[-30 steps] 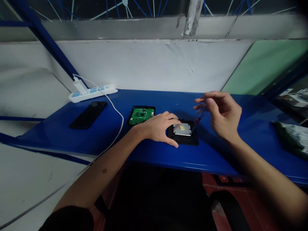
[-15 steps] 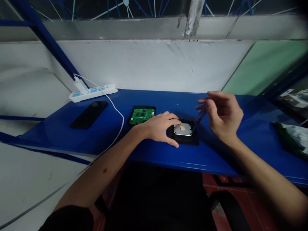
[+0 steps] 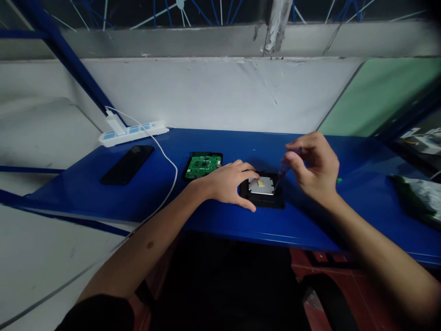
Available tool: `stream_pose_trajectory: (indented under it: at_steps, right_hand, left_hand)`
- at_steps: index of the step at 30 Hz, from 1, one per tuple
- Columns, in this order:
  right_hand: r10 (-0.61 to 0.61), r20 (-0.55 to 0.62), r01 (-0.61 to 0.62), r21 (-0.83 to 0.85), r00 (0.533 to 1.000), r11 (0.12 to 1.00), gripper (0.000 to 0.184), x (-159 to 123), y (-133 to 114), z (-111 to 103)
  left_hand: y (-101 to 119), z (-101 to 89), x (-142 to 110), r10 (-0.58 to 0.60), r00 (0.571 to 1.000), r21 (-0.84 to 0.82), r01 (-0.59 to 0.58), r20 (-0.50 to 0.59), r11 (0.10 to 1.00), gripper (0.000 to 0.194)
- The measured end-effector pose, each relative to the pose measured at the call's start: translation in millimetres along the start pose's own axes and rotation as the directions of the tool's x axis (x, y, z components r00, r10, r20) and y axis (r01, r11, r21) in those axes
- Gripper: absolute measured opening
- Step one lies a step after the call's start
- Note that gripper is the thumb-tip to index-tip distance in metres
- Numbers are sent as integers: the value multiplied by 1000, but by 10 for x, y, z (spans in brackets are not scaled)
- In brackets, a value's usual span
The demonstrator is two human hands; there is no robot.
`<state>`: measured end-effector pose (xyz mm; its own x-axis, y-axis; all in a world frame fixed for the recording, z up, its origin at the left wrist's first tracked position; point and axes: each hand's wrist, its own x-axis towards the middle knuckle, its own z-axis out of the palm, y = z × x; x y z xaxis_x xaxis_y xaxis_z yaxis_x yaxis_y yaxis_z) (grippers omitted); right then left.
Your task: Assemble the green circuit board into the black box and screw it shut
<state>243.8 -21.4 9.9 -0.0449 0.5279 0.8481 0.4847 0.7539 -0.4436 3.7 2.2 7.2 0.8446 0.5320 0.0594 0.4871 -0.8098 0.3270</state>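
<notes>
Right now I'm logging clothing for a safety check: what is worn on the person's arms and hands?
Both forearms are bare, and so are the left hand and right hand: no gloves, watch or rings visible. Only a dark sleeve shows on the left upper arm.

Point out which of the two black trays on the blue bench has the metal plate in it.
The black tray with the silver metal plate, held by the left hand. The other black tray, further left, holds a green circuit board.
</notes>
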Motion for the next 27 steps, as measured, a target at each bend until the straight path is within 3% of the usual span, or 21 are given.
stream_pose_trajectory:
  at_steps: [4, 7, 10, 14, 17, 19, 22, 27]
  right_hand:
    - [-20, -61, 17, -41, 998, 999, 13, -1, -43, 15]
    - [75, -55, -72, 69, 996, 995, 25, -26, -86, 31]
    - [124, -13, -121, 149, 992, 981, 21, -47, -107, 23]
    - [66, -49, -59, 138, 997, 989, 17, -31, -82, 8]
    - [-12, -73, 14, 23, 997, 1000, 10, -17, -53, 15]
    - [-31, -70, 30, -23, 997, 999, 18, -23, -46, 28]
    - [57, -68, -55, 31, 996, 998, 26, -49, -57, 47]
    - [104, -32, -97, 155, 994, 983, 18, -58, -77, 33]
  left_hand:
    - [-2, 6, -3, -14, 1000, -3, 14, 10, 1000, 84]
    - [-12, 13, -4, -6, 1000, -10, 6, 7, 1000, 85]
    - [-13, 12, -1, -6, 1000, -15, 6, 8, 1000, 85]
    - [-3, 7, 6, -15, 1000, -13, 15, 16, 1000, 85]
    - [3, 8, 8, -10, 1000, -9, 10, 10, 1000, 84]
    - [5, 7, 7, -7, 1000, -8, 7, 9, 1000, 85]
    - [6, 2, 4, -10, 1000, -9, 10, 20, 1000, 86]
    - [-2, 2, 2, -16, 1000, -11, 16, 23, 1000, 86]
